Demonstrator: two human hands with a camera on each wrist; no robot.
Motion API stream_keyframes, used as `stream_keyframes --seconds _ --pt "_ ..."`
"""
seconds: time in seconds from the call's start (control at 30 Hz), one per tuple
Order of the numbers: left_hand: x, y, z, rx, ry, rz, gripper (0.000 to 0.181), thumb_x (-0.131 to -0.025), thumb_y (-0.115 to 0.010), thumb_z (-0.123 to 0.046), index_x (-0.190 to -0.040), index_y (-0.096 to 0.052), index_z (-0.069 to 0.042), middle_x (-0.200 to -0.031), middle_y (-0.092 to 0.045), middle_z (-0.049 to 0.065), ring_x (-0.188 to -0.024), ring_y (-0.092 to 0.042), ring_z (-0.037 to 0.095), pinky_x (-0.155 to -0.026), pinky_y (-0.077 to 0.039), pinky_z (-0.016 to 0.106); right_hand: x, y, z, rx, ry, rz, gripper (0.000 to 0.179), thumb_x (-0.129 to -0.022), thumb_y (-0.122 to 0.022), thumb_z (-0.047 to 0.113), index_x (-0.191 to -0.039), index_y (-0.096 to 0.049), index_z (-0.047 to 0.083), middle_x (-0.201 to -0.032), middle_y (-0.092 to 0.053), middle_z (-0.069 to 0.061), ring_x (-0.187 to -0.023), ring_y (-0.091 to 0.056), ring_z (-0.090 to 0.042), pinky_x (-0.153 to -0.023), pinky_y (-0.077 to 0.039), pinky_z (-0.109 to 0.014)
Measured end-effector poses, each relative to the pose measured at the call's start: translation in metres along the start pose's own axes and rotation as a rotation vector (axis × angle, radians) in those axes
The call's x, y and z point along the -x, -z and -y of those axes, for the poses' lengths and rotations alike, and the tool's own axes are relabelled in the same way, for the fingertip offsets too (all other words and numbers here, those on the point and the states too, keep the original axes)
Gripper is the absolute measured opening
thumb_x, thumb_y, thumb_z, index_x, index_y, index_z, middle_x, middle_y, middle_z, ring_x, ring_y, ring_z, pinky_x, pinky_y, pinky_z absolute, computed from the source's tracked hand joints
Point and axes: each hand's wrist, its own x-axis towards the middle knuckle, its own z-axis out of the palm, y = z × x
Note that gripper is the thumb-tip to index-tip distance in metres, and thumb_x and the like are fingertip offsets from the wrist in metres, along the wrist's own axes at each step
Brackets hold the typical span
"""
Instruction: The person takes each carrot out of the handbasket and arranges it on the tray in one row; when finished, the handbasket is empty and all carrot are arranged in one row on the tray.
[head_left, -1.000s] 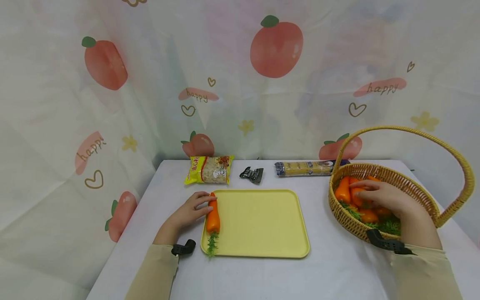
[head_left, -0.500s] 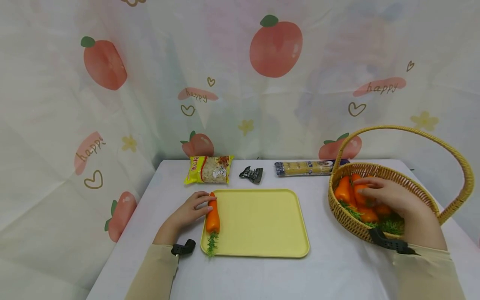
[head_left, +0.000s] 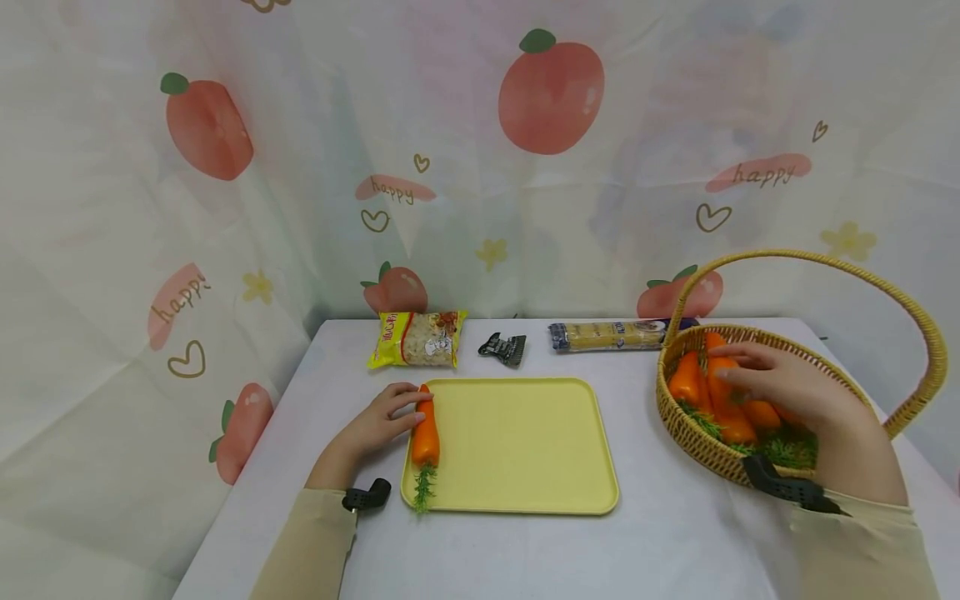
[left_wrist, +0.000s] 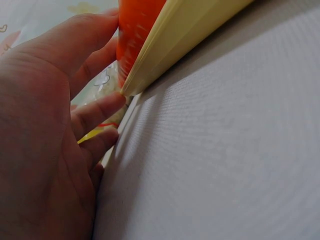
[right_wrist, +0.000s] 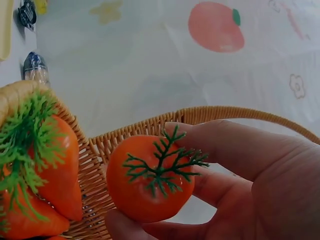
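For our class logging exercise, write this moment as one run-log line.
left hand: touching carrot on tray; right hand: gripping another carrot at basket; tray: one carrot

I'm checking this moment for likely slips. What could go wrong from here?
The held carrot could snag on the carrots crowded beside it in the basket.

The right hand might bump the handle arching over the basket.

The other carrot lies along the tray's left edge, so it could roll off if the left hand nudged it.
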Motion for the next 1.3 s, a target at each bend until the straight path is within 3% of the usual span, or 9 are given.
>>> stream_keyframes --seconds 0.27,0.4,0.57,0.67,0.73,0.8,0.9,1.0,1.3 --pt "0.0 0.0 0.0 -0.005 0.001 -0.001 0.039 -0.095 -0.062 -0.048 -0.133 -0.058 -0.042 -0.15 -0.036 0.007 -0.139 -0.036 0.033 -0.118 -0.026 0.059 0.008 0.001 0.015 0.035 0.025 0.006 0.058 -0.101 -0.056 0.035 -0.146 -0.04 0.003 -0.144 -0.041 -0.029 -0.095 -0.059 0.003 -0.08 -0.057 -0.029" --pt "0.0 0.0 -0.001 -0.011 -0.002 -0.004 0.04 -0.095 -0.061 -0.048 -0.134 -0.058 -0.042 -0.15 -0.037 0.007 -0.139 -0.036 0.033 -0.118 -0.026 0.06 0.013 0.001 0.024 0.033 0.061 0.012 0.055 -0.1 -0.058 0.034 -0.145 -0.041 0.006 -0.142 -0.045 -0.025 -0.095 -0.062 -0.001 -0.08 -0.057 -0.029" --pt "0.0 0.0 -0.001 -0.007 -0.007 -0.009 0.039 -0.095 -0.062 -0.047 -0.134 -0.059 -0.041 -0.149 -0.037 0.007 -0.138 -0.037 0.032 -0.118 -0.027 0.058 0.019 -0.002 0.039 0.107 0.107 -0.014 0.05 -0.099 -0.059 0.035 -0.143 -0.046 0.014 -0.14 -0.049 -0.016 -0.099 -0.057 0.005 -0.079 -0.051 -0.021" --pt "0.0 0.0 -0.001 -0.006 -0.004 -0.009 0.039 -0.095 -0.061 -0.048 -0.134 -0.059 -0.041 -0.149 -0.037 0.006 -0.138 -0.037 0.032 -0.118 -0.027 0.058 0.019 -0.006 0.046 0.13 0.116 -0.022 0.048 -0.099 -0.059 0.036 -0.141 -0.048 0.017 -0.141 -0.048 -0.011 -0.101 -0.056 0.0 -0.079 -0.049 -0.019" --pt "0.0 0.0 -0.001 -0.004 -0.002 -0.005 0.04 -0.095 -0.061 -0.048 -0.134 -0.059 -0.041 -0.149 -0.037 0.007 -0.138 -0.037 0.032 -0.118 -0.027 0.059 0.019 -0.007 0.049 0.131 0.12 -0.018 0.049 -0.099 -0.059 0.036 -0.142 -0.047 0.015 -0.143 -0.047 -0.014 -0.109 -0.056 -0.01 -0.08 -0.048 -0.018" --pt "0.0 0.0 0.0 -0.005 -0.001 -0.001 0.04 -0.095 -0.061 -0.048 -0.134 -0.058 -0.041 -0.149 -0.037 0.007 -0.138 -0.036 0.032 -0.119 -0.027 0.058 0.018 -0.009 0.05 0.125 0.112 -0.015 0.05 -0.099 -0.059 0.035 -0.143 -0.046 0.014 -0.144 -0.046 -0.017 -0.113 -0.053 -0.012 -0.08 -0.047 -0.016" --pt "0.0 0.0 -0.001 -0.005 -0.008 0.001 0.04 -0.095 -0.061 -0.047 -0.134 -0.058 -0.041 -0.149 -0.037 0.007 -0.138 -0.037 0.032 -0.118 -0.027 0.058 0.018 -0.009 0.051 0.122 0.113 -0.013 0.052 -0.099 -0.059 0.033 -0.144 -0.045 0.011 -0.146 -0.044 -0.021 -0.114 -0.049 -0.002 -0.08 -0.046 -0.015" --pt "0.0 0.0 0.0 -0.008 -0.014 -0.003 0.04 -0.095 -0.061 -0.047 -0.135 -0.058 -0.04 -0.149 -0.037 0.007 -0.138 -0.037 0.032 -0.118 -0.027 0.059 0.02 -0.01 0.052 0.103 0.112 -0.008 0.052 -0.1 -0.059 0.032 -0.145 -0.043 0.012 -0.145 -0.045 -0.02 -0.104 -0.048 0.009 -0.08 -0.047 -0.016" --pt "-0.001 0.0 0.002 -0.006 -0.015 -0.005 0.039 -0.095 -0.061 -0.047 -0.134 -0.058 -0.042 -0.149 -0.037 0.006 -0.138 -0.036 0.032 -0.118 -0.026 0.059 0.017 -0.02 0.069 0.107 0.14 0.01 0.049 -0.097 -0.062 0.037 -0.141 -0.049 0.019 -0.138 -0.052 -0.015 -0.096 -0.061 -0.009 -0.077 -0.051 -0.023"
